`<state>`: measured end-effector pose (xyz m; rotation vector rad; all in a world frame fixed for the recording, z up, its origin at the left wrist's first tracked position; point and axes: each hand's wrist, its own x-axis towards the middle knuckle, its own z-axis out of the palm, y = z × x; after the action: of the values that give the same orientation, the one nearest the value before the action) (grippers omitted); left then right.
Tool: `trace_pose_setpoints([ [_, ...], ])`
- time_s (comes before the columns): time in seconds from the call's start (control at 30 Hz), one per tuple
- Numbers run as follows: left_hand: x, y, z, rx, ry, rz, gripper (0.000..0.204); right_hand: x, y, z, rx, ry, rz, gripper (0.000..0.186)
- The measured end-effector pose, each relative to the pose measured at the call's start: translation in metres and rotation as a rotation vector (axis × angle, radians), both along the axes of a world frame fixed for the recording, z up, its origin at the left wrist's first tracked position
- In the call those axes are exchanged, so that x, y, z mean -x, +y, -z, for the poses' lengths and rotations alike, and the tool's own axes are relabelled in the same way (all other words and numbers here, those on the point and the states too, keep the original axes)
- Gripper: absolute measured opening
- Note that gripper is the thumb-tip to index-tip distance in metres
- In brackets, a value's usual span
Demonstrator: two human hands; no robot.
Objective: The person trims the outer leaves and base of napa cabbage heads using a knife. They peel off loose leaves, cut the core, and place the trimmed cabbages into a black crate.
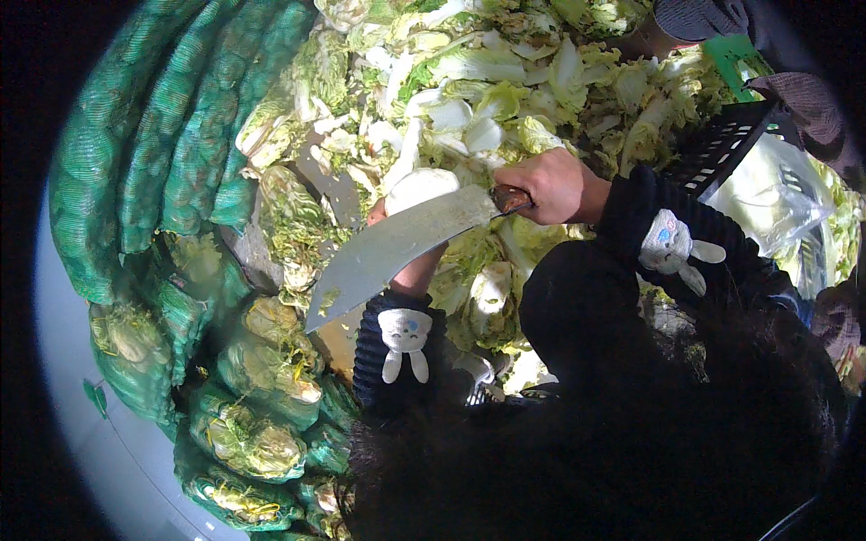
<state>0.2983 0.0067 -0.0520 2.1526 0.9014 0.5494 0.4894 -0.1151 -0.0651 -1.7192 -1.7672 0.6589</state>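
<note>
My right hand [552, 185] is closed around the brown handle [511, 199] of a large knife. Its broad curved blade [397, 245] points left and toward me, lying across the view of my left hand [417, 270]. Only the wrist and a bit of finger of that hand show around the blade. Just beyond the blade's upper edge is the pale cut base of a napa cabbage [421, 190], which the left hand appears to hold. Its leaves are mostly hidden. Loose cabbage leaves lie all about both hands.
Green mesh sacks [99, 189] full of cabbages are stacked on the left. A heap of trimmed leaves [487, 68] spreads ahead. At right stand a black slotted crate [731, 149] and a clear plastic bag [776, 194]. Another person's gloved hand [699, 18] shows at the far right.
</note>
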Motion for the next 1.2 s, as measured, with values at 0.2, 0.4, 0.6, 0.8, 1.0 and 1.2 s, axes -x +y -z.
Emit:
trace_pose_setpoints([
  [0.2,0.018,-0.010,-0.017,-0.128,0.238,0.016,0.045,-0.014,-0.008,0.029,0.110,-0.065,0.109,0.029],
  [0.4,0.026,-0.016,-0.014,-0.018,0.054,-0.176,0.062,-0.034,-0.023,0.051,0.280,-0.122,0.312,0.030],
  [0.6,0.019,-0.009,-0.007,-0.065,0.113,0.070,0.049,-0.011,-0.016,-0.005,-0.091,0.087,-0.012,0.021],
  [0.8,0.023,0.002,0.015,0.205,-0.117,-0.127,0.061,-0.004,-0.006,-0.033,0.007,-0.037,-0.064,0.020],
  [1.0,0.030,-0.005,0.001,0.118,0.108,-0.003,0.067,-0.010,-0.008,-0.002,-0.033,0.012,-0.041,0.026],
  [1.2,0.029,-0.023,-0.022,-0.187,0.043,-0.055,0.074,-0.037,-0.009,0.032,0.329,-0.158,0.268,0.023],
])
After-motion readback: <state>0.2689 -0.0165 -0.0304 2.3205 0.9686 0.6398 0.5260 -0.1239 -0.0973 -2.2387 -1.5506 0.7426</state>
